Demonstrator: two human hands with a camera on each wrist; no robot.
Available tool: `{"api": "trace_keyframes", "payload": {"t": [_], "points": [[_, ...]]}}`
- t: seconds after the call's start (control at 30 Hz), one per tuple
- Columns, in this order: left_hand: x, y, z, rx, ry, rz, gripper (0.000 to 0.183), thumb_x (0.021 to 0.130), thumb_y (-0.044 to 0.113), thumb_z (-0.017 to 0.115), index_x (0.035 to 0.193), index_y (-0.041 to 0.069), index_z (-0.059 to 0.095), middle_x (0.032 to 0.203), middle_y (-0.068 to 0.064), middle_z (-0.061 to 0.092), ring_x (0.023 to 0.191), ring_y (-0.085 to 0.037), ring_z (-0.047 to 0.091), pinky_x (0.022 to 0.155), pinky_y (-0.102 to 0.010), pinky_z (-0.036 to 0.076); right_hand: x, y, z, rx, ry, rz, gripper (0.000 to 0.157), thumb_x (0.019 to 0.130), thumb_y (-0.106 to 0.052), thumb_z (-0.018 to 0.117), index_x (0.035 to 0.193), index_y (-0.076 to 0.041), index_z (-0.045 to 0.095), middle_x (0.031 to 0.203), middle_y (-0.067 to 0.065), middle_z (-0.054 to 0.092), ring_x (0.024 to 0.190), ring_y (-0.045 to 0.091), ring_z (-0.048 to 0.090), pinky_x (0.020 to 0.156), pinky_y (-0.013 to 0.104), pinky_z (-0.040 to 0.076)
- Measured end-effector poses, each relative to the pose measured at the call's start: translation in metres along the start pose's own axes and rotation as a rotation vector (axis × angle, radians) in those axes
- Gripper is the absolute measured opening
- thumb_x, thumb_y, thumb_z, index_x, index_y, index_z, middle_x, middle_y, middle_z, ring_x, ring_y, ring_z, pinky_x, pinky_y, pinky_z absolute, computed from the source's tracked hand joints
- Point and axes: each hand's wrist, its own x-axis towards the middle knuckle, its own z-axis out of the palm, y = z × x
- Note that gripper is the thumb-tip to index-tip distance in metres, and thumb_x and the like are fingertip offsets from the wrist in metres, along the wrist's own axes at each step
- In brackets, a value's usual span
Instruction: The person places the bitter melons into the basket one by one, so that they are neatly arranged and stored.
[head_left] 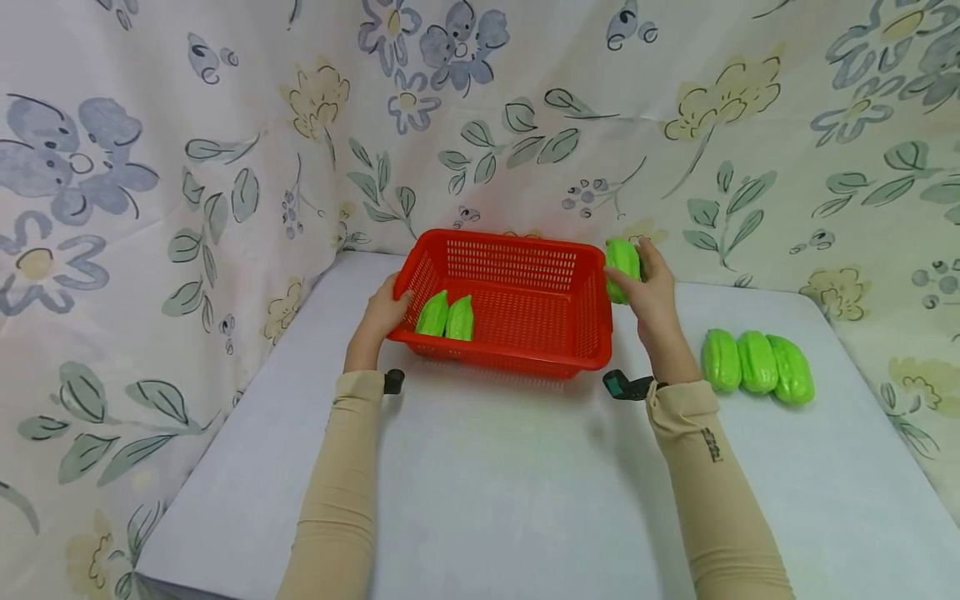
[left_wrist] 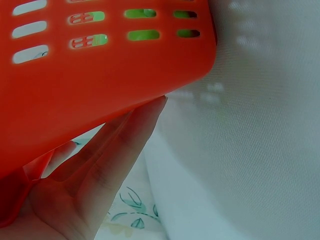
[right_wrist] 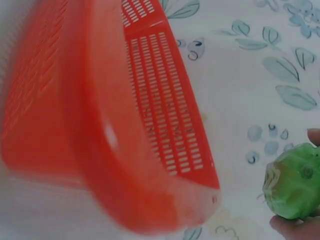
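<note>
Two fruits (head_left: 432, 317) inside basket (head_left: 525, 321); basket gripped by left hand (head_left: 381, 318). One fruit (head_left: 622, 257), just outside, grasped in right hand (head_left: 654, 296). Likely loading; next, presumably: lift over, release.

R hand (right_wrist: 296, 228) pinches green fruit-like item (right_wrist: 291, 185) btwn digits at R edge, apart from red slotted plastic basket (right_wrist: 112, 160) on L, nearest rim blurry; floral cloth (right_wrist: 230, 95) in bkgd.
</note>
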Motion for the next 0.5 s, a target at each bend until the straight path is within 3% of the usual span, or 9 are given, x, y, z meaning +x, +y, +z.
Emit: {"api": "trace_keyframes", "payload": {"t": [0.5], "points": [[0.000,-0.001,0.000,-0.009,0.003,-0.001,0.059,0.104,0.028,0.042,0.156,0.015,0.019,0.146,-0.019,0.045,0.117,-0.034,0.053,0.098,-0.052,0.048,0.005,-0.013,0.028,0.037,-0.073,-0.026,0.081,0.094,-0.013,0.062,0.158,-0.016,0.012,0.164,0.005,0.017,0.149,0.023,0.024,0.119,0.041,0.028]]}}
